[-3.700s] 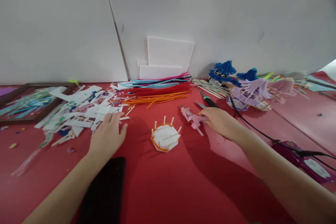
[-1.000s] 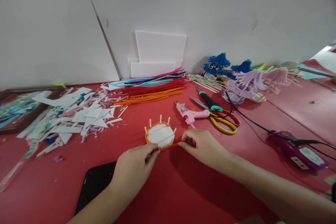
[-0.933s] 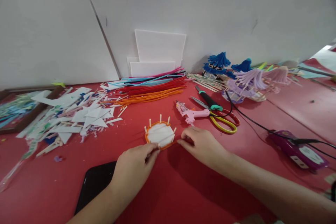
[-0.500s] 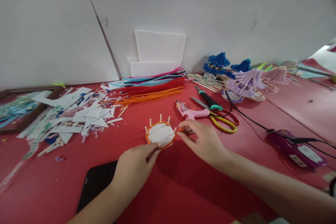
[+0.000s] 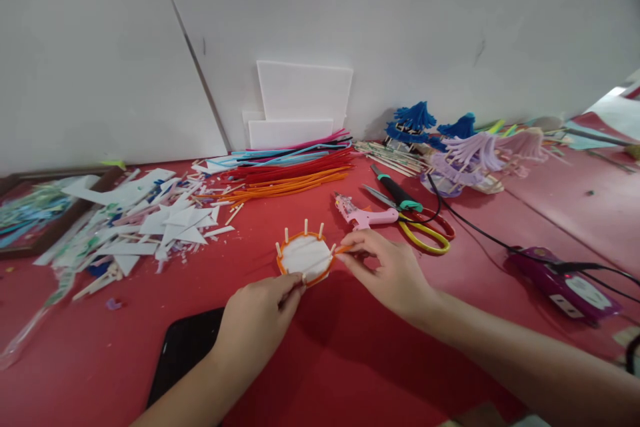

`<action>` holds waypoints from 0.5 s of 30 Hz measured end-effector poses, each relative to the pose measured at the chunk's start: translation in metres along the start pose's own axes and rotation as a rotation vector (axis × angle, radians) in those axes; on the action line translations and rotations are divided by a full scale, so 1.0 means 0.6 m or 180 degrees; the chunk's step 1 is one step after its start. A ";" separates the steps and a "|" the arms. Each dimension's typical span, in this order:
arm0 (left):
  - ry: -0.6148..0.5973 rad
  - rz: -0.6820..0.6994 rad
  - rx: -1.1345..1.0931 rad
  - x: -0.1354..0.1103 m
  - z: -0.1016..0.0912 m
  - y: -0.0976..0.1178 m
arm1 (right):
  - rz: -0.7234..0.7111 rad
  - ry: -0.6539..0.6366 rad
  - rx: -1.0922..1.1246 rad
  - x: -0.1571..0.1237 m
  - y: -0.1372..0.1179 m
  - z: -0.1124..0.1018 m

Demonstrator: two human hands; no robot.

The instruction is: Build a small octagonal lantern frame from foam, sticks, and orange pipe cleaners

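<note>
A white disc (image 5: 306, 256) with several short wooden sticks standing around its edge is ringed by an orange pipe cleaner (image 5: 281, 263). With thumb and fingers, my left hand (image 5: 263, 313) pinches the disc's near edge, close to one stick. My right hand (image 5: 383, 267) is closed on the loose end of the orange pipe cleaner (image 5: 342, 249), just right of the disc. A pink glue gun (image 5: 367, 217) lies beyond my right hand, beside scissors (image 5: 425, 233) with yellow and red handles and a tool with a black and teal grip (image 5: 397, 190).
Orange, red and blue pipe cleaners (image 5: 295, 173) lie at the back before white boards (image 5: 305, 90). White scraps (image 5: 175, 217) cover the left. A black phone (image 5: 185, 350) lies near my left forearm. Blue and purple models (image 5: 470, 160) stand back right; a purple power strip (image 5: 565, 283) sits right.
More of the orange pipe cleaner's end shows at my right fingertips. My left hand and the disc have stayed in place.
</note>
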State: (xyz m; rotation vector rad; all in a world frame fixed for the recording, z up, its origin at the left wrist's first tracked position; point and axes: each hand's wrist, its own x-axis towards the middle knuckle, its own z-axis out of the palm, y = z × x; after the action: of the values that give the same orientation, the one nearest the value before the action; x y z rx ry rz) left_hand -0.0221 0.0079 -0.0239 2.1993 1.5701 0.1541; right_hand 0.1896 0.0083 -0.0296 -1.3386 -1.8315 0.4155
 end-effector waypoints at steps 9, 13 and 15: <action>0.0014 0.0054 0.0028 -0.001 -0.002 0.001 | -0.0357 -0.0072 -0.0201 0.000 0.004 0.003; 0.0030 0.0060 0.0059 -0.002 -0.002 0.001 | -0.0264 -0.0233 -0.0280 -0.001 0.006 0.000; 0.0044 0.0047 0.0061 -0.002 -0.001 0.000 | -0.0202 -0.0342 -0.0346 -0.003 0.009 -0.003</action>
State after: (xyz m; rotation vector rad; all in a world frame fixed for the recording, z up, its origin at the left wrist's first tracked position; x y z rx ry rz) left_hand -0.0227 0.0067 -0.0228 2.2296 1.5691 0.1600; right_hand 0.1945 0.0084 -0.0326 -1.3497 -2.0048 0.3649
